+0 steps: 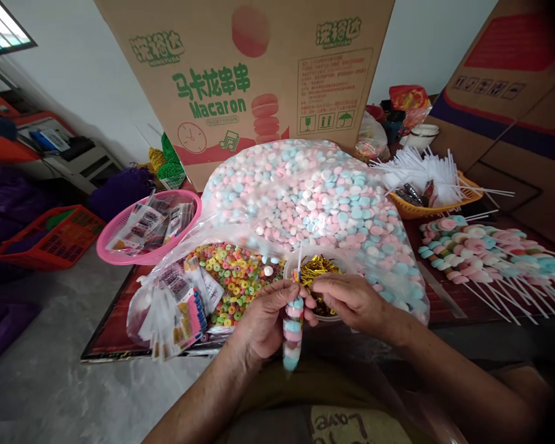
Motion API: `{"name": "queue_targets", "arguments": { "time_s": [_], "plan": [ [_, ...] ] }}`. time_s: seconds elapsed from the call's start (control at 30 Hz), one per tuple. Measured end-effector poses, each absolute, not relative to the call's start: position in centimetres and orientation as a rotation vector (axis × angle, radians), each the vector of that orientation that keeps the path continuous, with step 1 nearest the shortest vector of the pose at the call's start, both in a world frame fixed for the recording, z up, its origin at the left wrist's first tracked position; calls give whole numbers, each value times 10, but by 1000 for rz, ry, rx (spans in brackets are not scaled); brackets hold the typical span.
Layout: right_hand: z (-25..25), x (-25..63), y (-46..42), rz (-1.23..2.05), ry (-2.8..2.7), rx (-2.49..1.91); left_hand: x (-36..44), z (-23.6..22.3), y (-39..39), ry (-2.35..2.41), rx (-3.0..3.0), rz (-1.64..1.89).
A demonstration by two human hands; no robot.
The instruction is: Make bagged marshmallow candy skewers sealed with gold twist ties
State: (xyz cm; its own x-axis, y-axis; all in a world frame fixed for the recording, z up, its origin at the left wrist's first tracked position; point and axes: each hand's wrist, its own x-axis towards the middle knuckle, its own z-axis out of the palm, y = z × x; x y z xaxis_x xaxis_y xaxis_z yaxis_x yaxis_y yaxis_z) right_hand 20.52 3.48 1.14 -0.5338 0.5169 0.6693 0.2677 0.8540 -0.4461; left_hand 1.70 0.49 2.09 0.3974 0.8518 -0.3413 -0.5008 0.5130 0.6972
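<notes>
My left hand (265, 313) is closed around the gathered neck of a bagged marshmallow skewer (293, 333). The skewer hangs down below the fingers, pink, blue and white pieces in clear wrap, and its white stick (300, 256) points up. My right hand (351, 302) meets it at the neck, thumb and fingers bent together beside a bit of gold; what they pinch is hidden. Just behind the hands stands a round tub (289, 262) of gold twist ties (321, 269). Printed wrapper bags (176, 308) lie fanned out left of my left hand.
A large clear bag of loose marshmallows (305, 197) covers the table's middle, with ring candies (240, 277) in front. Finished skewers (485, 253) lie right, below an orange basket of white sticks (420, 179). A pink basket (194, 203) holds wrappers. A Macaron carton (277, 68) stands behind.
</notes>
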Motion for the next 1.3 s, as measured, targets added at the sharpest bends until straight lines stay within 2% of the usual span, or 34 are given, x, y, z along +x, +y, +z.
{"name": "queue_targets", "arguments": {
  "time_s": [0.1, 0.2, 0.43, 0.63, 0.7, 0.83, 0.97, 1.03, 1.1, 1.17, 1.3],
  "plan": [
    [16, 206, 22, 546, -2013, -754, 19, 19, 9, 927, 643, 941],
    [20, 191, 8, 653, -2001, -730, 23, 20, 10, 1095, 820, 954],
    [21, 172, 10, 1072, -1908, -977, 18, 31, -2, 1138, 1196, 811],
    [8, 163, 4, 696, -1898, -1150, 18, 17, -4, 1160, 1251, 1059],
    [5, 161, 1, 712, -1768, -1192, 16, 14, -3, 1076, 1285, 1120],
    [17, 173, 5, 969, -1994, -1043, 9, 13, 2, 907, 1041, 905],
    [40, 188, 16, 837, -2242, -622, 5, 14, 6, 743, 638, 663],
    [46, 188, 20, 982, -2250, -459, 5, 17, 8, 698, 584, 606],
    [44, 181, 21, 1121, -2152, -500, 7, 20, 9, 718, 551, 640],
    [35, 170, 19, 987, -2020, -710, 10, 24, 9, 815, 529, 783],
    [19, 153, 16, 189, -2017, -931, 14, 29, 7, 1035, 519, 1111]
  ]
}}
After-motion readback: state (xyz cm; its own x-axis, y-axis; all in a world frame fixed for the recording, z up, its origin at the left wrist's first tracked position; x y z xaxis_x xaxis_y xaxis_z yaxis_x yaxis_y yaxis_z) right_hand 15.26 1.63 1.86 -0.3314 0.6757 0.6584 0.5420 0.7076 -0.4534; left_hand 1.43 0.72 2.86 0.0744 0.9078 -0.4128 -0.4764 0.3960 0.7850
